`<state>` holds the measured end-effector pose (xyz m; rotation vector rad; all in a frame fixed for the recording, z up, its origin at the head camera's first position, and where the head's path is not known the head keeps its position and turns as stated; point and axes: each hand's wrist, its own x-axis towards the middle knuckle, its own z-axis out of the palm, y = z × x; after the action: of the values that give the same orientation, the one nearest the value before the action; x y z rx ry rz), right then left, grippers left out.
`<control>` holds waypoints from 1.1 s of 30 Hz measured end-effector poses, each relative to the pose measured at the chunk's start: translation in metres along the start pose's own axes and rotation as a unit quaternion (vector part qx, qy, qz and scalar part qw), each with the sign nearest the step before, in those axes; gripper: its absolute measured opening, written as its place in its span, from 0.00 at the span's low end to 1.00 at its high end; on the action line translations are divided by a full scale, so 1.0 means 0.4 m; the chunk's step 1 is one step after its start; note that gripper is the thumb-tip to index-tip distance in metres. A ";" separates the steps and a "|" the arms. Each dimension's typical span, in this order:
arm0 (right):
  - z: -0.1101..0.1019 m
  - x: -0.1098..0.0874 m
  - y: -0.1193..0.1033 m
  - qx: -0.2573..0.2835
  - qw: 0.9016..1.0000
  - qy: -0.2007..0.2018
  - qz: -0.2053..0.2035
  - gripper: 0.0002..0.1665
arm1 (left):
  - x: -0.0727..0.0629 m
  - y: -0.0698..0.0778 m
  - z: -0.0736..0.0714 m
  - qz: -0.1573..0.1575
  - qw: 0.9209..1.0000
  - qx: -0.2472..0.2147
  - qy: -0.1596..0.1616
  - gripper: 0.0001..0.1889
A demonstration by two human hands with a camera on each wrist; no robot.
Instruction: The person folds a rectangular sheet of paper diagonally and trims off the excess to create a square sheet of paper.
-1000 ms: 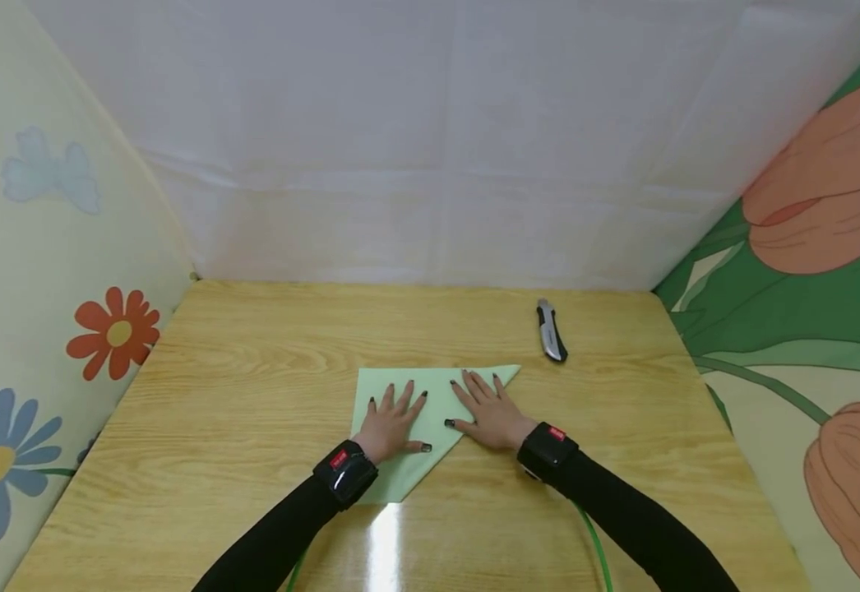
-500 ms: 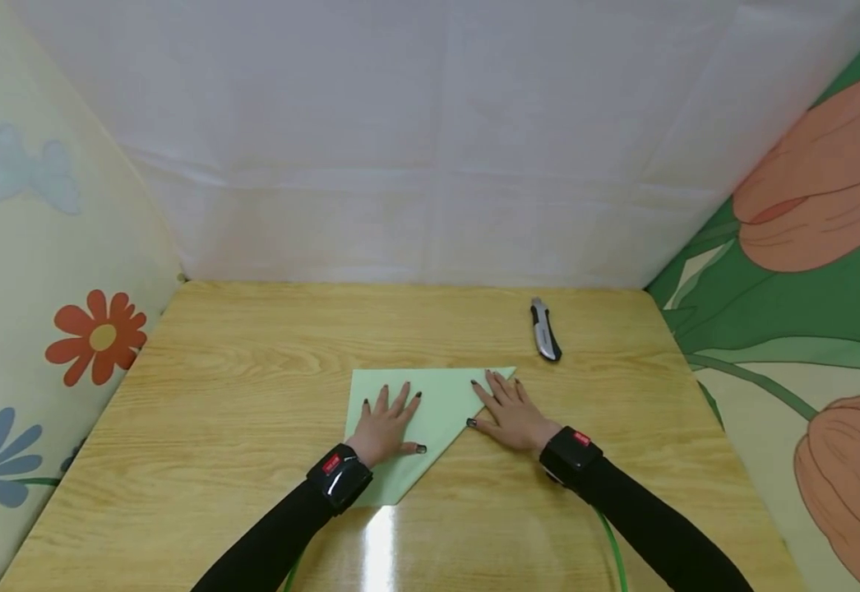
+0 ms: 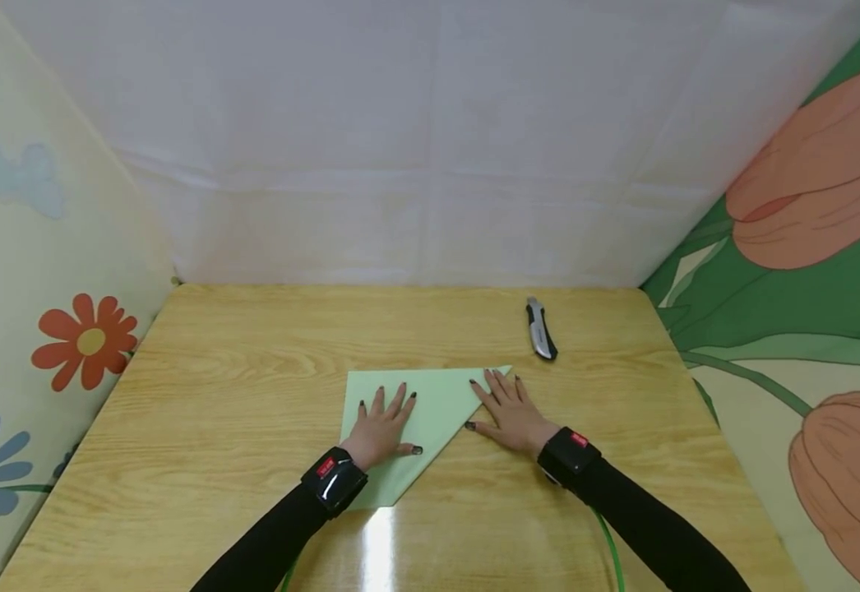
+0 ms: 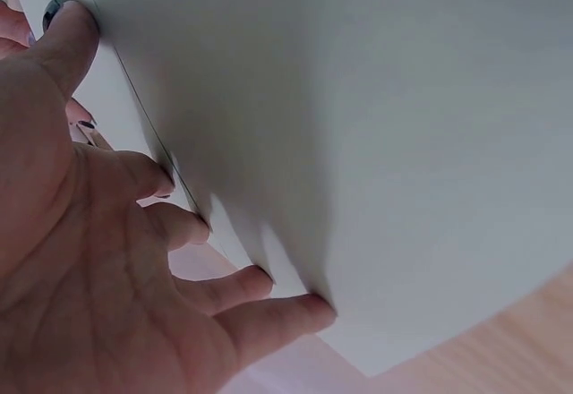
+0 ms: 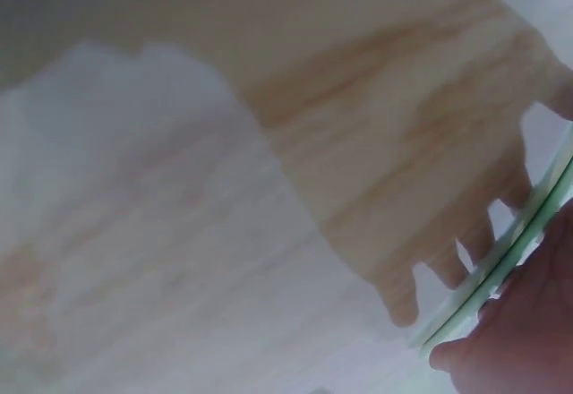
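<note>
A sheet of light green paper [image 3: 441, 399] lies folded on the table, with a slanting edge at its lower right and a sharp corner at the far right. My left hand [image 3: 380, 434] rests spread on the left part of the sheet. In the left wrist view its fingertips [image 4: 313, 313] touch the paper's surface. Spread out over the slanting edge near the pointed corner is my right hand [image 3: 510, 415]. The right wrist view has the layered paper edge [image 5: 492, 273] running alongside the right hand [image 5: 528, 331], partly out of frame.
A utility knife [image 3: 541, 330] with a grey and black handle lies on the wooden table [image 3: 252, 353], beyond the right hand. A white cloth [image 3: 400, 148] hangs behind the table, and flowered panels [image 3: 90, 341] flank it. A green cable [image 3: 611, 547] hangs beneath the right forearm.
My right hand slid rightward along the paper's slanting edge toward the pointed corner, then stayed there. My left hand has kept its place on the sheet. The head view has shifted slightly.
</note>
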<state>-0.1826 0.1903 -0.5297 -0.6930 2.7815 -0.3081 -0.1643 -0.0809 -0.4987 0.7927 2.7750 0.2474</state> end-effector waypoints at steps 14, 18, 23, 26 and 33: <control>-0.002 0.003 0.006 0.006 1.000 -0.004 0.005 0.44 | 0.006 -0.006 0.012 0.000 1.000 -0.004 -0.001 0.41; -0.003 -0.003 0.006 0.016 1.000 -0.007 0.018 0.47 | 0.005 -0.004 0.017 -0.001 1.000 -0.008 -0.003 0.42; -0.007 -0.012 0.000 0.040 0.998 -0.008 0.043 0.51 | 0.002 -0.001 0.017 -0.001 1.000 -0.013 -0.002 0.42; -0.008 -0.012 -0.002 0.049 0.997 -0.007 0.063 0.55 | -0.002 -0.001 0.011 -0.003 1.000 -0.010 0.000 0.42; -0.019 -0.009 -0.004 0.040 0.993 0.005 0.107 0.59 | -0.004 -0.001 0.002 -0.007 1.000 -0.013 -0.005 0.42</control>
<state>-0.1810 0.1916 -0.5214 -0.3723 2.8030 -0.3777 -0.1630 -0.0822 -0.4991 0.7656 2.7612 0.2756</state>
